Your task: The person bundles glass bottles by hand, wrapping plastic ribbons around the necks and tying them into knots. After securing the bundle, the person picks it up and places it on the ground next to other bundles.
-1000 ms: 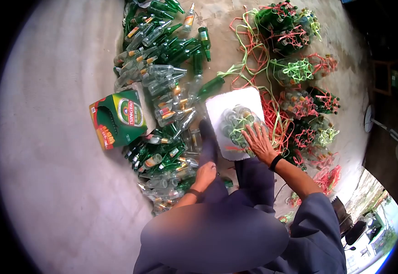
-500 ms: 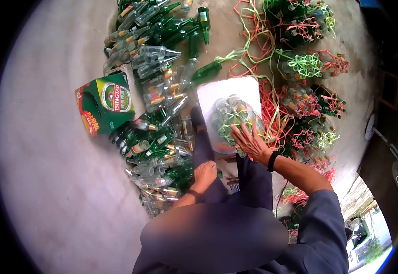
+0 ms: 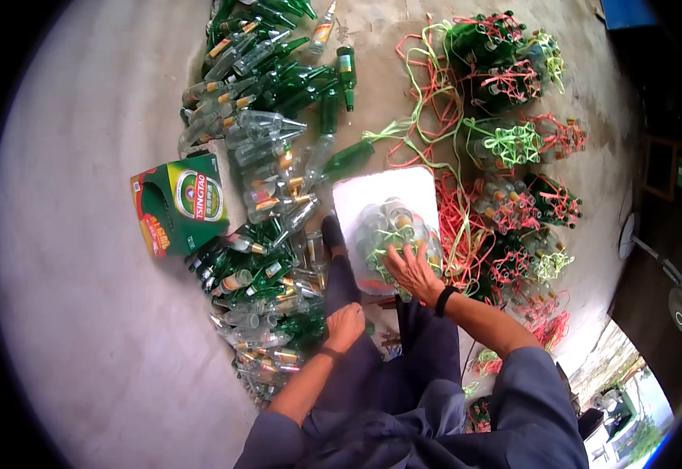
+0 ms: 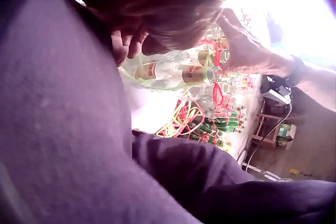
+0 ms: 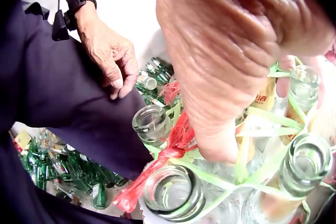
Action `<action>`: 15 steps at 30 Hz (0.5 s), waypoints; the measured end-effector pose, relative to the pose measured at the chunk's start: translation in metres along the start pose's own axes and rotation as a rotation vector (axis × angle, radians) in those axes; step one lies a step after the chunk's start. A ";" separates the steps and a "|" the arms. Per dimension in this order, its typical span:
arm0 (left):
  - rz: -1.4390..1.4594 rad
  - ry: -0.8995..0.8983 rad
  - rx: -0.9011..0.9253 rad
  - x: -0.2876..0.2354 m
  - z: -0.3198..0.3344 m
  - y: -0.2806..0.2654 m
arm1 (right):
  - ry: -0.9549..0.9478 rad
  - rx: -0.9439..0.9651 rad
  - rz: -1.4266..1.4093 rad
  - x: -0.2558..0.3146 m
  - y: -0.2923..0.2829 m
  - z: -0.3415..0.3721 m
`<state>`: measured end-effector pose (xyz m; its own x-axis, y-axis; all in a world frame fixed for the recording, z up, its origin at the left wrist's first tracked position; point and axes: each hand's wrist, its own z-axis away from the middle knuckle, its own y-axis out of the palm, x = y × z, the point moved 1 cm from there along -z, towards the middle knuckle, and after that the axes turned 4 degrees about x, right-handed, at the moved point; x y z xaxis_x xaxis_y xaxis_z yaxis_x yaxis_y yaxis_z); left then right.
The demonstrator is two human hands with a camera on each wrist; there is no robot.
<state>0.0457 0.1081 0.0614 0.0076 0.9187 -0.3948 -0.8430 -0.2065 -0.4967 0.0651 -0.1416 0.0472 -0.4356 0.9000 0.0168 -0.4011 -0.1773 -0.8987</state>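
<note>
A bundle of clear glass bottles (image 3: 375, 228), tied with light green and red strips, stands upright on a white board (image 3: 347, 197) in front of the legs. My right hand (image 3: 413, 273) grips the bundle from above, fingers bent down over the necks. In the right wrist view its thumb reaches between necks beside a red knot (image 5: 170, 153), and fingertips show behind a far neck. My left hand (image 3: 345, 325) rests on the left leg, fingers loosely curled and holding nothing; in the right wrist view that hand (image 5: 113, 58) hangs relaxed over the trouser leg.
Loose green and clear bottles (image 3: 267, 195) lie heaped at the left beside a green carton (image 3: 188, 205). Tangled red and green strips (image 3: 458, 227) lie right of the board. Several tied bottle bundles (image 3: 509, 144) stand further right, near a fan (image 3: 681, 309).
My right hand's fingers were spread over the bundle's top; now they are bent down among the necks. My left hand stays on the leg. The head view has shifted.
</note>
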 end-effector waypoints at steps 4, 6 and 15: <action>-0.029 -0.025 0.022 0.002 -0.005 -0.005 | -0.017 0.047 0.052 -0.006 -0.007 -0.003; 0.050 -0.081 0.015 0.004 -0.011 -0.004 | -0.103 0.011 0.028 -0.011 -0.005 0.000; 0.266 -0.033 0.063 0.012 -0.045 0.011 | -0.120 0.167 -0.066 -0.006 0.006 -0.017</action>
